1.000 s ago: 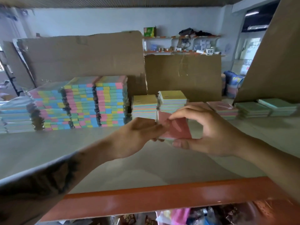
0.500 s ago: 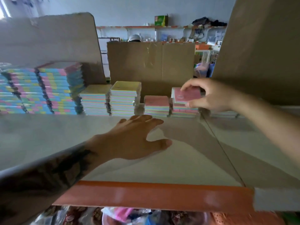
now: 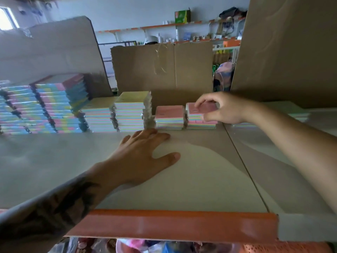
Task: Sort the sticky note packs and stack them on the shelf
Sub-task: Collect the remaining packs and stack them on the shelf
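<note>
Right hand (image 3: 221, 108) gripped a pink-topped sticky note pack (image 3: 202, 108) atop the rightmost pink stack (image 3: 200, 121) on the shelf (image 3: 191, 189). Left hand (image 3: 144, 154) lay flat, fingers spread, holding nothing. Taller pastel stacks (image 3: 130, 112) stood leftward.

A pale wall (image 3: 127, 13) stands at the back of the room. A bright window (image 3: 7, 20) glows at the top left. Long orange wall shelves (image 3: 160, 26) hold small bottles and a green box (image 3: 182, 16). Big brown cardboard sheets (image 3: 162, 68) lean up in front.
</note>
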Demonstrator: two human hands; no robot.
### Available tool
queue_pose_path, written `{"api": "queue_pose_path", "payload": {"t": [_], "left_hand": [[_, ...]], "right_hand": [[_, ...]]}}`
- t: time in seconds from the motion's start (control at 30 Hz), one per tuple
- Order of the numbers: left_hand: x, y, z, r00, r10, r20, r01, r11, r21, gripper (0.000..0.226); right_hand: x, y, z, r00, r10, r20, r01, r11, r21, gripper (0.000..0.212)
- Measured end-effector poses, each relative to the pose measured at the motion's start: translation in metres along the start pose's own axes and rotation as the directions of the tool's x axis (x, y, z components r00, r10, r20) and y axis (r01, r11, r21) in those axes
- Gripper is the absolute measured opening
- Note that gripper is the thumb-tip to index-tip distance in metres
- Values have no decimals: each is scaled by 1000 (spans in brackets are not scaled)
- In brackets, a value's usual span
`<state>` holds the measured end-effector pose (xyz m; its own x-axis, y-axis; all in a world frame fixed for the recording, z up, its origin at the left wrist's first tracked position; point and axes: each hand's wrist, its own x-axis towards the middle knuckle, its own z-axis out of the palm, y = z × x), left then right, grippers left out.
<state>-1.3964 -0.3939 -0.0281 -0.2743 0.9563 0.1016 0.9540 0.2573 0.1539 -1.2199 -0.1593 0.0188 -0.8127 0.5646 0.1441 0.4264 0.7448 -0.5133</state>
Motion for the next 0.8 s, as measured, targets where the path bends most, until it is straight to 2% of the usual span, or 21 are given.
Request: {"api": "queue_pose_path", "payload": {"t": [0.07,0.13,0.27,0.4,0.47,0.57,0.67,0.8], "left_hand": [[0,0,0,1000,6,-2,-6,1000,1,96],[0,0,0,1000,12,-1,-12,1000,4,98],[-2,0,0,999,39,-10,-38,999,31,95],[-4,2,-3,997,76,-9,-75,995,64,85],[-7,4,-6,995,96,-16,-96,995,41,84],[-7,8,-11,990,139,-35,-140,990,-27,87],[-4,16,-15,982,178,-63,-181,982,-44,93],[-3,46,-29,977,196,-87,-201,978,-51,82]], "right_hand": [[1,2,4,999,15,-30,-15,1000,15,36],[1,4,6,998,10,-60,-9,1000,21,31],[-9,-4,6,995,-41,-96,37,998,-42,43],[-18,-15,-3,938,-94,-334,73,995,-73,46],[-25,-19,-7,909,-99,-404,60,992,-108,54],[-44,-23,-8,905,-128,-406,52,980,-193,63],[-72,-26,-4,932,-80,-354,33,990,-137,60],[-114,-20,-1,953,-70,-293,-11,964,-265,71]]}}
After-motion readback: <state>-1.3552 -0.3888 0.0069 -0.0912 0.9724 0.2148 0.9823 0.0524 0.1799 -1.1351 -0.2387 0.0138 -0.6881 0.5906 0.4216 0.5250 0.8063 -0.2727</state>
